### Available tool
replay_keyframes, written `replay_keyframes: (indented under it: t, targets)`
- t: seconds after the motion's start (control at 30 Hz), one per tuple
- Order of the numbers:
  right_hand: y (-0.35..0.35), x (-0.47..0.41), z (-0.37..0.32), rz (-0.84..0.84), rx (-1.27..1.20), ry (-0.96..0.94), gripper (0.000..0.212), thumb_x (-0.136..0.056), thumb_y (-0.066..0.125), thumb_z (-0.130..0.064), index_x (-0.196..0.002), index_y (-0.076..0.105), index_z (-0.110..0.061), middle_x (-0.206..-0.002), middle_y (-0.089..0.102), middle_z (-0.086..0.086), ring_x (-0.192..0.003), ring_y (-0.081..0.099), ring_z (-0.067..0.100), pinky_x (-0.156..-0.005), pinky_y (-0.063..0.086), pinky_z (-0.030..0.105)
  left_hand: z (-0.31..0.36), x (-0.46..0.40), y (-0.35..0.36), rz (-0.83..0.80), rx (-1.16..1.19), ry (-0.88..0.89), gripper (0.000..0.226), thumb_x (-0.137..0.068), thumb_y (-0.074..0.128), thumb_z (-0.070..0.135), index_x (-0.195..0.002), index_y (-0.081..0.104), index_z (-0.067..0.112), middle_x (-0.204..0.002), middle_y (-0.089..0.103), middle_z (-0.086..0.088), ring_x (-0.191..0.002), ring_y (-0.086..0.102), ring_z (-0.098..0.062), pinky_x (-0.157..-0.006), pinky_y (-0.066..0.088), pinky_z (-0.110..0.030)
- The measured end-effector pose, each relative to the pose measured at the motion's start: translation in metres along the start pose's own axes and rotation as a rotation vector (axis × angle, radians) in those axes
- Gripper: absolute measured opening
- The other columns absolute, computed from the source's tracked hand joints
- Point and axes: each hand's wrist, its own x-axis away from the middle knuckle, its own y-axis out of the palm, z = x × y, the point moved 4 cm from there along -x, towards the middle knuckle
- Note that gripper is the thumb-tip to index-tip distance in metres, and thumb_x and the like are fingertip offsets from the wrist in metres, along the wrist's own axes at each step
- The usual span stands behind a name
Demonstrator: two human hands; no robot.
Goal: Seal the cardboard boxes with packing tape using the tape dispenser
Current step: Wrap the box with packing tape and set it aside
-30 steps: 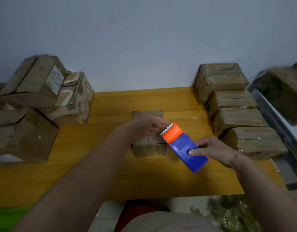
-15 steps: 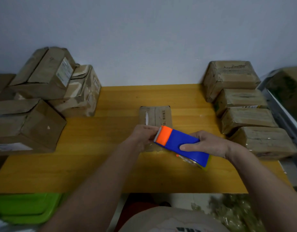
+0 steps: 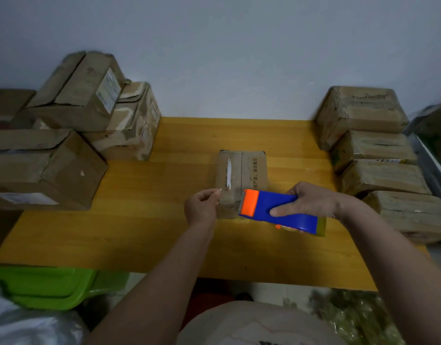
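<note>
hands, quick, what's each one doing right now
Left hand: fingers pinched, probably on the clear tape end; hard to see.
Right hand: gripping the tape dispenser.

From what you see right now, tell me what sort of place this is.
Probably a small packing or shipping corner in a plain room. Worn cardboard boxes are piled at the left of a wooden table, wrapped parcels are stacked at the right, and the right hand holds a tape dispenser over a small box.
</note>
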Motion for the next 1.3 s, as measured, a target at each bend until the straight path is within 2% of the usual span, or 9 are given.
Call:
replay_keyframes:
  t: [0.37,0.57,0.73,0.8,0.9,1.0,1.1,1.23,1.3]
  targets:
    - [-0.002,-0.032,-0.048,-0.007,0.241,0.007,0.027,-0.069,0.082,-0.04,-0.073,0.058,-0.029,-0.053,0.06,-0.031,-0.051,0.06,-0.008,-0.038,0.041,0.008,-0.019,-0.01,0.0,0.232,0.044,-0.103,0.007,-0.088,0.067,0.014,-0.084,0.071,0.017,-0.081,0.068,0.002,-0.083,0.065,-0.016,-0.078,0.053,-0.029]
    - [0.001,-0.044,-0.047,0.021,0.292,0.037,0.031,-0.067,0.083,-0.039,-0.077,0.055,-0.03,-0.067,0.062,-0.015,-0.07,0.058,0.006,-0.052,0.043,0.019,-0.029,-0.017,0.003,0.215,0.005,-0.118,0.011,-0.087,0.068,0.013,-0.094,0.076,0.008,-0.088,0.072,-0.003,-0.083,0.067,-0.018,-0.084,0.055,-0.034]
    - [0.0,-0.047,-0.045,0.005,0.311,0.053,0.03,-0.067,0.082,-0.04,-0.077,0.055,-0.031,-0.071,0.06,-0.016,-0.07,0.058,0.005,-0.052,0.042,0.019,-0.036,-0.023,0.003,0.159,-0.03,-0.098,0.016,-0.088,0.066,0.013,-0.097,0.076,0.004,-0.073,0.068,0.0,-0.075,0.067,-0.02,-0.077,0.056,-0.035]
    - [0.0,-0.048,-0.044,0.004,0.317,0.058,0.029,-0.067,0.082,-0.04,-0.075,0.055,-0.03,-0.065,0.06,-0.017,-0.067,0.058,0.004,-0.05,0.042,0.017,-0.034,-0.024,0.003,0.127,-0.122,-0.086,0.023,-0.09,0.064,0.02,-0.106,0.073,0.006,-0.093,0.072,-0.007,-0.087,0.067,-0.024,-0.082,0.054,-0.037]
    - [-0.001,-0.05,-0.043,0.002,0.312,0.061,0.029,-0.067,0.082,-0.041,-0.076,0.056,-0.029,-0.064,0.061,-0.017,-0.067,0.06,0.005,-0.049,0.043,0.017,-0.03,-0.021,-0.004,0.21,-0.496,-0.087,0.055,-0.092,0.061,0.026,-0.14,0.042,0.008,-0.138,0.046,-0.012,-0.122,0.051,-0.032,-0.097,0.042,-0.041]
    - [-0.002,-0.05,-0.044,0.004,0.308,0.057,0.029,-0.068,0.082,-0.04,-0.076,0.057,-0.029,-0.065,0.061,-0.016,-0.067,0.06,0.006,-0.05,0.043,0.017,-0.02,-0.01,-0.002,0.147,-0.733,0.384,0.076,-0.089,0.052,-0.003,-0.153,0.014,0.013,-0.158,0.021,-0.006,-0.145,0.019,-0.024,-0.116,0.015,-0.035]
    - [-0.002,-0.05,-0.046,-0.009,0.309,0.057,0.029,-0.07,0.078,-0.044,-0.076,0.055,-0.029,-0.062,0.062,-0.015,-0.064,0.06,0.004,-0.049,0.042,0.016,-0.035,0.002,0.014,-0.239,-1.247,0.776,0.093,-0.082,0.042,-0.01,-0.146,-0.018,0.022,-0.16,-0.012,0.0,-0.141,-0.024,-0.016,-0.112,-0.019,-0.047]
    - [-0.002,-0.05,-0.045,-0.032,0.314,0.052,0.026,-0.081,0.065,-0.052,-0.074,0.053,-0.03,-0.049,0.059,-0.028,-0.045,0.057,-0.008,-0.045,0.039,0.01,-0.048,-0.007,0.011,-0.3,-1.534,0.75,0.091,-0.091,0.041,0.011,-0.134,-0.039,0.02,-0.146,-0.04,0.0,-0.133,-0.037,-0.024,-0.101,-0.025,-0.061]
    - [-0.005,-0.049,-0.039,-0.028,0.328,0.088,0.029,-0.08,0.066,-0.053,-0.072,0.058,-0.026,-0.049,0.062,-0.019,-0.047,0.06,-0.002,-0.049,0.041,0.015,-0.048,-0.005,0.01,-0.304,-1.533,0.724,0.094,-0.091,0.042,0.013,-0.131,-0.043,0.022,-0.145,-0.042,0.002,-0.132,-0.039,-0.025,-0.101,-0.023,-0.063]
